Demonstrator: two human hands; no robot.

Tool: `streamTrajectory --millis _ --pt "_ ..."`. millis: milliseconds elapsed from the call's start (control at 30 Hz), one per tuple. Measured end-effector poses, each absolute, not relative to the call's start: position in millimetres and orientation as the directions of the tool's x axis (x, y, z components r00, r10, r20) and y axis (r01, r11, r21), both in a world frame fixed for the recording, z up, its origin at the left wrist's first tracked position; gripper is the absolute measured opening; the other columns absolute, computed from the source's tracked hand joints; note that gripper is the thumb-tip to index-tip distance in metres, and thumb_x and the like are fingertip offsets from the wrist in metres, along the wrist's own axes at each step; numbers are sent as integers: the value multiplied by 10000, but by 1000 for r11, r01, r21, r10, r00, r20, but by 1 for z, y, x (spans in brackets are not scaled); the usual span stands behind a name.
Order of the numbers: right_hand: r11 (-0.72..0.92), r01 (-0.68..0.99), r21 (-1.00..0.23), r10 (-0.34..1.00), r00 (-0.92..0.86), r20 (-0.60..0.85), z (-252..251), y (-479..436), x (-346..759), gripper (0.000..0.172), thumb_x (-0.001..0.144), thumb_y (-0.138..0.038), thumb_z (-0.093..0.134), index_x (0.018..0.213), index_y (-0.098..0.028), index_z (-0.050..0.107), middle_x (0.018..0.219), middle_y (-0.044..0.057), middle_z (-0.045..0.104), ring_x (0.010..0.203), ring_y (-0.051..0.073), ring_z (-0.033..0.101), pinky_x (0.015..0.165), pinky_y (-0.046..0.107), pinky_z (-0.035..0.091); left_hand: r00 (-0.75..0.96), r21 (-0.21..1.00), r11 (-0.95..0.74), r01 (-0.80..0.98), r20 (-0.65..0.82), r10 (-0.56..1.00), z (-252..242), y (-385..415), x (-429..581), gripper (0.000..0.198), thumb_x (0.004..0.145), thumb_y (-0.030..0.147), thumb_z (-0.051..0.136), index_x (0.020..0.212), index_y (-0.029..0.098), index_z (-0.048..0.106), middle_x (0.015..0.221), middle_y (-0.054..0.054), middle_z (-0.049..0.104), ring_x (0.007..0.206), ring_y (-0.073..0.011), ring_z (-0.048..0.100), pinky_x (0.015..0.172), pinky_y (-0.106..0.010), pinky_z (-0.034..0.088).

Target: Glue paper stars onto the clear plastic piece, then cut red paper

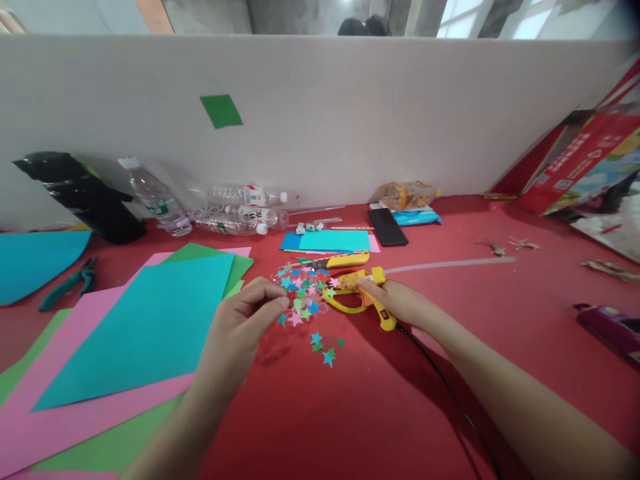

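My right hand [400,301] is wrapped round the handle of a yellow glue gun [367,293], whose nozzle points left at a clear round piece [300,293] covered with small paper stars. My left hand [245,320] pinches the near left edge of that clear piece, fingers closed together. A few loose blue and green stars [324,348] lie on the red table [360,407] just in front. The gun's black cord [440,380] trails back along my right arm.
Teal, pink and green paper sheets [140,327] lie at left, with teal pliers [70,283]. A yellow utility knife [345,260], black phone [387,227], plastic bottles [235,217] and a black object [85,193] sit by the white partition [350,120]. A purple tool [610,330] lies right.
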State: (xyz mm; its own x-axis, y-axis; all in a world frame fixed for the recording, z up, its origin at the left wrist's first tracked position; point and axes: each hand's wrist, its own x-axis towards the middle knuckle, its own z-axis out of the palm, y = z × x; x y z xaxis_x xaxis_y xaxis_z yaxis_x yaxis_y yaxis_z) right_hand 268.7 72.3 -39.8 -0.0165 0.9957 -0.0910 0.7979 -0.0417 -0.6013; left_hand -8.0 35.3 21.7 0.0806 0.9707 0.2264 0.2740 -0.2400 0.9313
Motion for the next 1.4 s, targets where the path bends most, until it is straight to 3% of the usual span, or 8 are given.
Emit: streamTrajectory --millis 133,367,467,533,867,1000,1133,1400 --pt "79 863 -499 997 -63 49 -39 66 275 478 861 -599 549 574 -225 626 373 -7 406 422 165 497 466 264 301 90 970 -125 207 109 990 25 28 -2 98 770 280 647 683 240 668 693 18 583 673 -137 495 610 -258 384" --pt "357 822 -443 923 -237 304 4 36 242 295 912 -444 550 718 -228 606 639 38 613 610 175 574 567 276 363 193 983 182 22 -183 964 34 15 11 98 715 289 678 663 208 666 531 50 435 501 -78 304 472 -224 235" --pt "698 548 -461 712 -461 529 23 25 222 126 940 -320 532 915 -233 620 795 25 663 718 159 590 649 267 420 289 954 289 -80 -256 923 33 15 13 90 715 265 667 656 199 649 482 67 349 478 -76 230 456 -234 187" --pt "797 400 -453 604 -516 608 30 22 214 96 952 -236 513 973 -221 606 855 27 683 790 154 595 716 271 443 346 925 356 -136 -292 892 31 16 14 117 723 250 651 627 192 616 469 71 312 471 -79 203 456 -247 171" --pt "705 192 -682 656 -542 526 25 28 213 114 906 -131 540 835 -196 603 793 4 656 740 123 572 715 252 460 425 900 413 -139 -323 846 29 12 20 184 785 284 571 622 201 586 449 72 282 460 -92 174 469 -256 191" --pt "576 230 -784 773 -464 432 28 35 225 113 882 -107 530 839 -180 606 802 2 626 728 114 563 674 225 451 358 955 222 197 -281 890 28 8 26 180 796 353 565 734 215 662 489 55 389 474 -101 314 482 -248 229" --pt "538 327 -777 809 -460 366 26 45 233 104 858 -107 558 786 -169 601 783 1 616 701 107 547 660 213 432 300 850 83 520 -273 914 21 -2 31 282 778 372 549 984 230 677 538 70 355 505 -119 347 484 -242 258" --pt "637 413 -650 747 -538 390 11 48 227 113 824 -81 577 767 -178 575 753 -26 592 665 90 500 647 211 390 300 830 88 551 -295 907 -5 -13 23 707 856 315 486 1502 246 209 545 115 411 504 -115 410 514 -227 310"
